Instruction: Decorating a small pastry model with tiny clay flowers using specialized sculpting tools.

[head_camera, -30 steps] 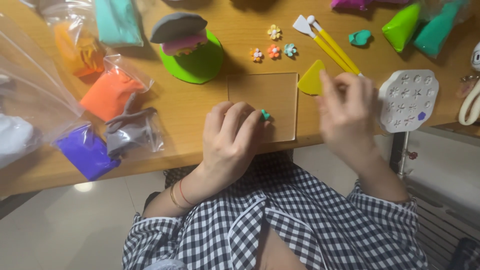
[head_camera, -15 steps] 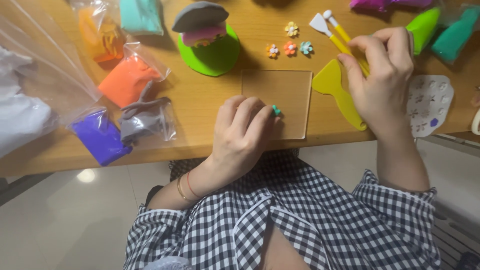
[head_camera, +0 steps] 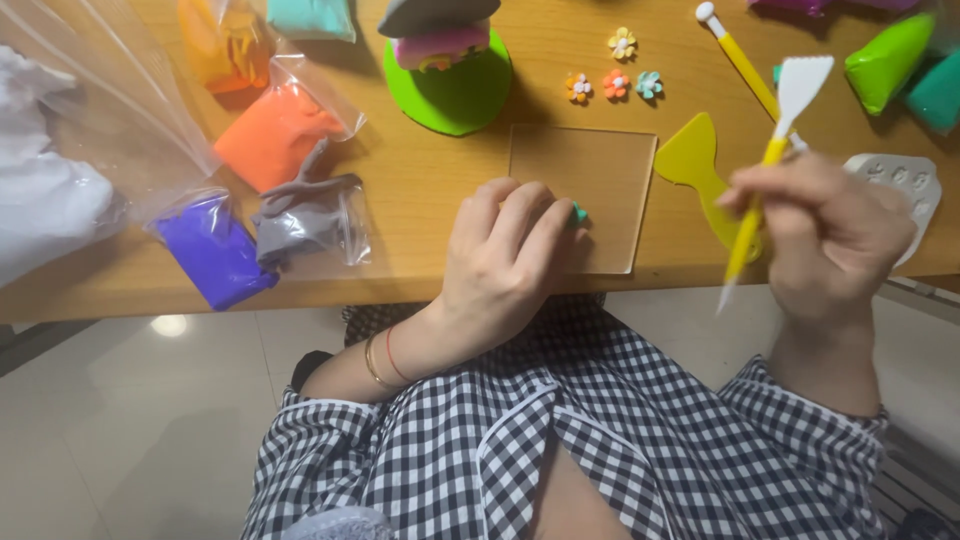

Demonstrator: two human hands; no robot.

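My left hand (head_camera: 505, 262) rests on the near left part of a clear square board (head_camera: 600, 175), fingers curled over a small teal piece of clay (head_camera: 579, 212). My right hand (head_camera: 825, 240) is lifted near the table's front edge and grips a yellow modelling tool (head_camera: 768, 165); its flat white blade points away from me and its thin tip toward me. A yellow plastic scraper (head_camera: 693, 162) lies just right of the board, partly under my right hand.
Bags of orange clay (head_camera: 270, 135), purple clay (head_camera: 212, 250) and grey clay (head_camera: 305, 215) lie at the left. A green disc with a clay figure (head_camera: 448, 85) stands behind the board, beside small clay flowers (head_camera: 614, 82). A second yellow tool (head_camera: 742, 60) and a white mould (head_camera: 912, 185) are at the right.
My right hand picked the yellow tool with the white blade up off the table and drew it toward me. My left hand stayed on the board with the teal piece.
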